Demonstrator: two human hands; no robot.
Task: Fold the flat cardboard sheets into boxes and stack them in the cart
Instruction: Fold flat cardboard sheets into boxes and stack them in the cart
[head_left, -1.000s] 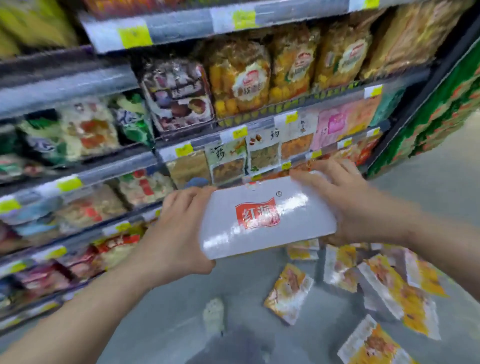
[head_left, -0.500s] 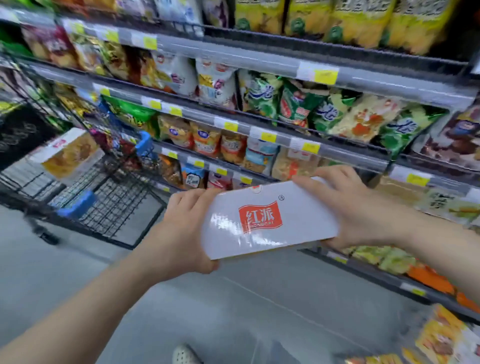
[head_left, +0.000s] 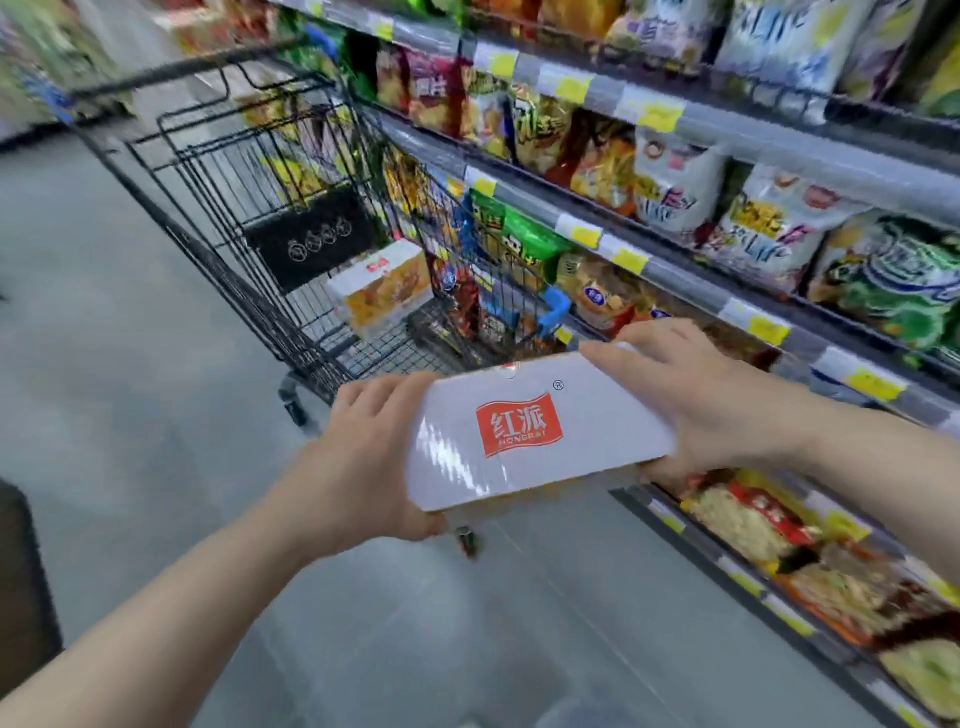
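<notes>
Two hands: both on one folded box, held in the air over the aisle floor.
Folded box (head_left: 535, 431): white glossy cardboard, red logo patch on the upturned face, a small round mark at the far edge; tilted slightly, left end lower.
Left hand (head_left: 363, 457): clamped on the left end of the folded box, fingers curled over the far top edge, thumb tucked beneath the near corner.
Right hand (head_left: 696, 405): clamped on the right end, fingers laid over the top and the far edge, palm wrapped round the end; underside of the grip hidden.
Cart (head_left: 249, 208): black wire shopping cart, ahead and left of the hands, standing close beside the shelving; dark placard with small white icons on its back panel; blue plastic corner piece on the near right side.
Box in cart (head_left: 384, 291): one finished box, white with orange-yellow food print and a small red logo, resting on the wire floor of the basket, well apart from the held box.
Shelves (head_left: 675, 119): tiers along the right, packed with snack bags, yellow price tags on the rails.
Floor (head_left: 130, 415): grey, smooth.
Sharpness: edges of the view blurred, print on the bags unreadable.
</notes>
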